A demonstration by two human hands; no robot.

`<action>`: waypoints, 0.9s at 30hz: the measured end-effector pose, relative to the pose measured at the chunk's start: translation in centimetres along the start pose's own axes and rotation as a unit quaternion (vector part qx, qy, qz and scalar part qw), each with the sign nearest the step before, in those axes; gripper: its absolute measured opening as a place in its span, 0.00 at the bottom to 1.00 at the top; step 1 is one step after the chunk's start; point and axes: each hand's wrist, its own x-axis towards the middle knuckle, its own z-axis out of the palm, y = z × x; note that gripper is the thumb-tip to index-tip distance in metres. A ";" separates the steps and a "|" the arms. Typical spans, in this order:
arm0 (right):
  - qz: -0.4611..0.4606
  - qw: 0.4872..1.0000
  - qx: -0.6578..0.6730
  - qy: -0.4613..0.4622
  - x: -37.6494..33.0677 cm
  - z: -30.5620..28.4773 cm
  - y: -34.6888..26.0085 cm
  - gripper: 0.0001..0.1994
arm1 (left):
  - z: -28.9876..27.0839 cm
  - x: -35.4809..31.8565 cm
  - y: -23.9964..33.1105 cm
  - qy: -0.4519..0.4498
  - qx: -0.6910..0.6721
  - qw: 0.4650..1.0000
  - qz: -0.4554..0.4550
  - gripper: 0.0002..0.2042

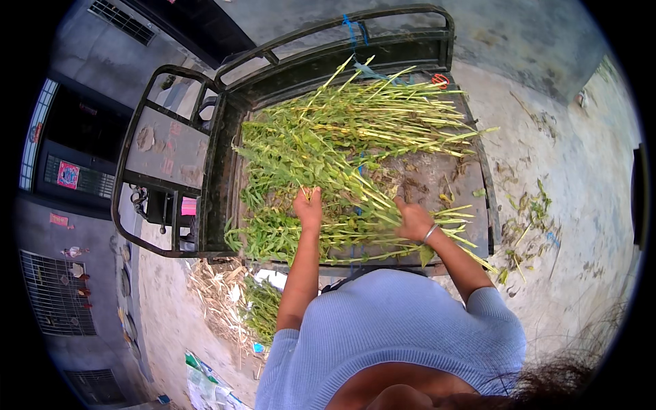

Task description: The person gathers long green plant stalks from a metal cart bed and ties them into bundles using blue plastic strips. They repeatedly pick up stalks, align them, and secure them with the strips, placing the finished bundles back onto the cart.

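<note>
Leafy green stalks (342, 116) lie across the bed of a cargo cart (482, 184), leaves mostly to the left and pale cut ends to the right. My right hand (415, 220), with a silver bangle at the wrist, is closed around the lower ends of a bundle of stalks (365, 191) that slants over the middle of the bed. Among the leaves farther left is my left hand (309, 207), its fingers pressed together; what they pinch is too small to make out. More stalks (328, 236) rest along the near edge, under both forearms.
Red-handled scissors (440, 81) lie at the bed's far right corner. Blue cord (348, 31) hangs from the far rail. A metal frame (140, 164) rises on the left. Dry husks (219, 301) and a green plant pile (263, 311) lie on the ground near left; plant scraps (533, 212) litter the right.
</note>
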 end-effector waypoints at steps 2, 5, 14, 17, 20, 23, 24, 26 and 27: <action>0.005 1.000 -0.010 0.019 -0.5 0.0 0.8 0.32 | -0.7 0.5 2.1 0.052 -0.067 0.995 -0.046 0.05; 0.008 1.000 -0.014 0.027 -1.1 0.3 1.7 0.32 | -3.0 2.0 2.3 0.098 -0.155 0.979 -0.094 0.07; -0.034 0.994 -0.078 0.065 -2.6 -0.4 1.8 0.33 | -1.4 6.8 4.6 0.004 0.156 0.979 0.132 0.18; -0.033 0.992 -0.106 0.067 -3.5 -0.2 1.7 0.35 | 1.3 7.1 4.8 -0.076 0.225 0.960 0.149 0.26; -0.035 0.989 -0.136 0.047 -4.4 -0.2 1.3 0.35 | 3.9 6.4 5.2 -0.106 0.300 0.932 0.174 0.28; -0.033 0.986 -0.146 0.069 -5.4 -0.6 0.9 0.35 | 5.4 5.4 8.2 -0.204 0.400 0.889 0.092 0.23; -0.021 0.988 -0.134 0.073 -5.6 -0.7 1.2 0.35 | 6.0 5.7 7.4 -0.233 0.427 0.867 0.109 0.16; -0.019 0.988 -0.135 0.073 -5.9 -0.8 1.6 0.34 | 5.7 6.4 5.9 -0.260 0.425 0.855 0.139 0.16; -0.018 0.988 -0.136 0.073 -6.0 -0.9 1.9 0.34 | 5.7 6.7 5.2 -0.274 0.424 0.849 0.154 0.16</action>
